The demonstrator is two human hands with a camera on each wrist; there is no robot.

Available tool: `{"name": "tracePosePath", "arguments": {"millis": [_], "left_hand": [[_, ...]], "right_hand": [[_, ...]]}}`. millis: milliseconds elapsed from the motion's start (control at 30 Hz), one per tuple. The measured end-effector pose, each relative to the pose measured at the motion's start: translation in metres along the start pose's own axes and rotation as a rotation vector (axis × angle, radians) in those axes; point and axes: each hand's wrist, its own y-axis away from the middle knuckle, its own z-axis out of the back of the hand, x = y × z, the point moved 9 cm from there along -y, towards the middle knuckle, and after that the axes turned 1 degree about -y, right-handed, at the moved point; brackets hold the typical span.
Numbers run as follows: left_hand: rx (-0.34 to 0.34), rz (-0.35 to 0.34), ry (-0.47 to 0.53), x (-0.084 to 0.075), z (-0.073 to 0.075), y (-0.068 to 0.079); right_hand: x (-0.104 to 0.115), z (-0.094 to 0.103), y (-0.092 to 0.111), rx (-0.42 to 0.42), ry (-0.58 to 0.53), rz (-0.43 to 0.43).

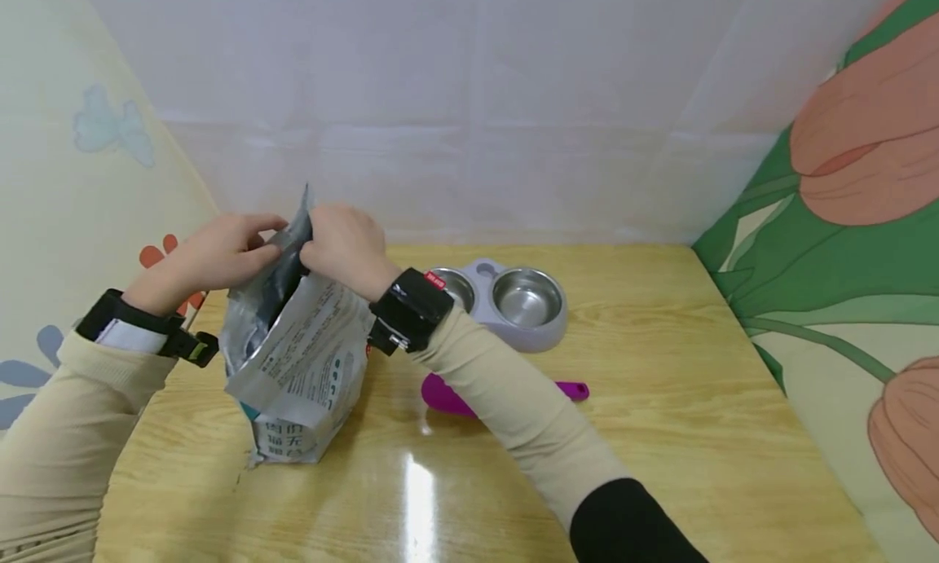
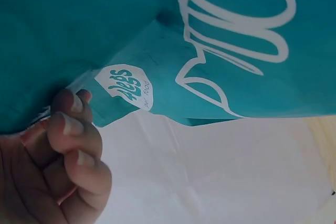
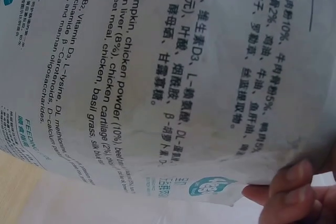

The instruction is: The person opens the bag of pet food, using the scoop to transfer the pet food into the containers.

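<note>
A pet food bag (image 1: 311,384) stands upright on the left part of the table, its mouth parted and the silvery lining showing. My left hand (image 1: 227,249) pinches the left side of the rim; in the left wrist view its curled fingers (image 2: 79,145) are at the edge of the bag's teal face (image 2: 247,87). The opposite side of the rim is gripped by my right hand (image 1: 345,245). Close by in the right wrist view is the printed white face (image 3: 142,93), with the fingers (image 3: 289,192) at its upper corner. Whatever lies inside the bag is hidden.
Right of the bag is a pale double feeding bowl (image 1: 539,335) with two metal dishes, the left one partly covered by my wrist. A magenta scoop (image 1: 443,396) lies under my right forearm. White cloth (image 1: 513,123) hangs behind the wooden table (image 1: 660,433).
</note>
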Motion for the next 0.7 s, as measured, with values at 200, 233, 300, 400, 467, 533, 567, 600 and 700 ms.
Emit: {"name": "tracePosePath", "arguments": {"millis": [200, 233, 300, 400, 467, 533, 567, 600, 700], "left_hand": [[-0.014, 0.04, -0.064, 0.001, 0.005, 0.002], [-0.017, 0.041, -0.076, 0.002, 0.006, 0.002], [-0.025, 0.037, -0.099, 0.002, 0.007, 0.002], [-0.035, 0.033, -0.116, 0.003, 0.008, 0.002], [-0.037, 0.043, -0.121, 0.004, 0.008, 0.003], [-0.039, 0.062, -0.125, 0.006, 0.008, 0.004], [-0.039, 0.074, -0.125, 0.008, 0.008, 0.004], [-0.038, 0.082, -0.125, 0.009, 0.009, 0.005], [-0.038, 0.086, -0.12, 0.011, 0.01, 0.006]], "right_hand": [[-0.005, 0.006, 0.003, -0.017, -0.008, 0.001], [-0.006, 0.007, 0.003, -0.018, -0.009, 0.003], [-0.007, 0.007, 0.004, -0.013, -0.016, 0.003], [-0.008, 0.008, 0.004, -0.012, -0.01, 0.003], [-0.01, 0.008, 0.005, -0.01, -0.013, 0.001], [-0.011, 0.008, 0.005, -0.011, -0.018, 0.003], [-0.011, 0.009, 0.006, -0.013, -0.024, 0.007], [-0.011, 0.009, 0.006, -0.013, -0.033, 0.01], [-0.012, 0.009, 0.007, -0.013, -0.049, 0.023]]}}
